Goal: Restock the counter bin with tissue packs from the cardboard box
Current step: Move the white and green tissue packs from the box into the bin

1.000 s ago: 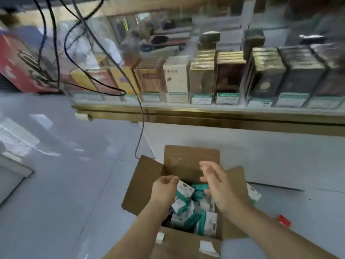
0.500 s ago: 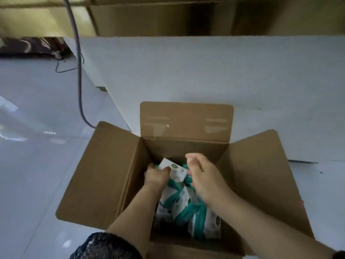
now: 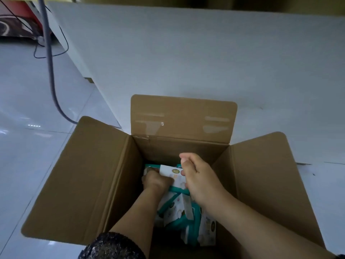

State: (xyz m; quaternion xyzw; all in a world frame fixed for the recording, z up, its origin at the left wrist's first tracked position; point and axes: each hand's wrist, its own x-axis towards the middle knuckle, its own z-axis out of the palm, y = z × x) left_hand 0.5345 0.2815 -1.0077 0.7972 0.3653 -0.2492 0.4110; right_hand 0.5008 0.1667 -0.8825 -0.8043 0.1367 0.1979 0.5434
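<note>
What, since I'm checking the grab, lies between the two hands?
A tissue pack, held by the left hand and right hand, in the head view.

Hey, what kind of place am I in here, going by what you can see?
Probably a shop floor at the foot of a counter, though that is a guess. An open cardboard box holding many identical tissue packs sits on glossy floor tiles beside a plain white panel.
</note>
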